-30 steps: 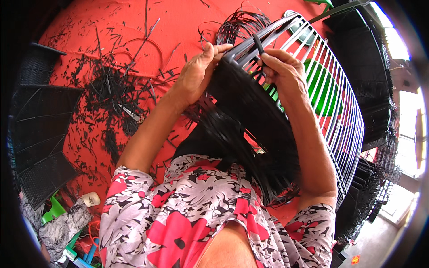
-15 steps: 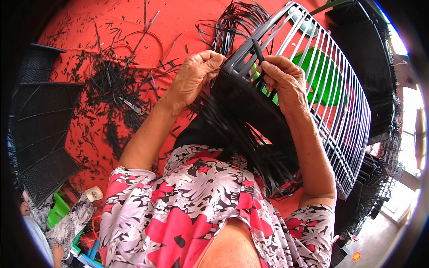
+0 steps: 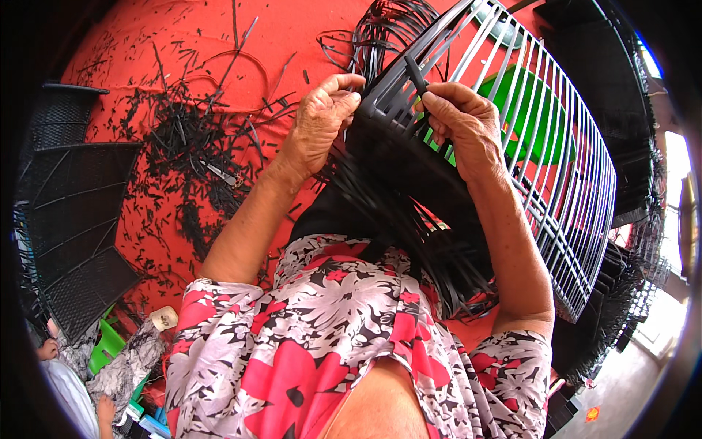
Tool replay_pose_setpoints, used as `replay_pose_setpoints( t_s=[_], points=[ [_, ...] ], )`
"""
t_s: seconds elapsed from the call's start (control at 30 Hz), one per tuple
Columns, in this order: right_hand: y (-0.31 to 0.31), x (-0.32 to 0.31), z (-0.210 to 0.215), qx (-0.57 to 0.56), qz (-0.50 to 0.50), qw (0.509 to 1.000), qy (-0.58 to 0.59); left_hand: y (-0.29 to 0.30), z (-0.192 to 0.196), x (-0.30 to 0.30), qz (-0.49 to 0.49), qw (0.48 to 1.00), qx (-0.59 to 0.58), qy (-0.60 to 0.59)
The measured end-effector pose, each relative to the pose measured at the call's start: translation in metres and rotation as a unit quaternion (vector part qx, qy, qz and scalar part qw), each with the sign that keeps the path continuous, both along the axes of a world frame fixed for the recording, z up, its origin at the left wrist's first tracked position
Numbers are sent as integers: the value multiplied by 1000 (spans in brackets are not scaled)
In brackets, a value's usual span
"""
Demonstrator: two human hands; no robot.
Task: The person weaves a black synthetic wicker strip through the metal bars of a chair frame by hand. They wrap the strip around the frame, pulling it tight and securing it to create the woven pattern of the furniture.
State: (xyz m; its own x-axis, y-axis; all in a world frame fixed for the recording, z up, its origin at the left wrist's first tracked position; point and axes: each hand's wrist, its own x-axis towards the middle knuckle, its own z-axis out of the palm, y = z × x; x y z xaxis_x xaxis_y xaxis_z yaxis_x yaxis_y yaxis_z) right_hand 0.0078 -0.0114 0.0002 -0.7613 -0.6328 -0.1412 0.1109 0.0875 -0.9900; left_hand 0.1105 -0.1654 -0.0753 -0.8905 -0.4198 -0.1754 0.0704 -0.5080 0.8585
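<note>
The frame point(image 3: 556, 168), a curved grid of grey bars, now sits a little further from the body than half a second ago, and both hands have shifted with it along its near edge. The left hand point(image 3: 318, 124) has slid to the edge of the woven black part and its fingers point(image 3: 349, 82) are closed, pinching the black strips point(image 3: 395, 190) where they meet the bars. The right hand point(image 3: 464, 124) is closed too, gripping a single strip end point(image 3: 415, 73) that stands up between thumb and forefinger just above the frame's edge. A second ago that end lay lower against the bars; now it sticks up clear of them, so by my reading one pass of the weave has been pulled through and is being drawn tight.

The frame rests tilted across the lap, its woven portion nearest the person and loose strip tails point(image 3: 453, 278) hanging down over the flowered dress point(image 3: 329, 329). Bare bars run away to the right.

Around it, the red floor point(image 3: 146, 44) carries a scatter of black offcuts point(image 3: 175, 139). Dark woven panels point(image 3: 73, 219) lean at the left. Few packages show: a small pale round tub point(image 3: 164, 317) lies at lower left, beside something bright green point(image 3: 106, 344); a green flat shape point(image 3: 534, 110) shows through the bars. No label is legible.
</note>
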Motion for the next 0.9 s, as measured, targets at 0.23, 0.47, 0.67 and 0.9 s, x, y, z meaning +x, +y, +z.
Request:
replay_pose_setpoints(
  t_s=[0.23,0.47,0.67,0.9],
  points=[
    [0,0,-2,-4,-4,1000,-6,7,-4,-3,15,1000,-8,3],
    [-1,-5,-5,-9,-32,999,-30,-7,2,-21,100,877,-461,86],
    [4,-11,-18,-24,-12,999,-29,-3,16,-32,58,792,-607,-31],
    [3,-9,-23,-18,-8,1000,-6,-11,17,-40,2,803,-594,-43]
  ],
)
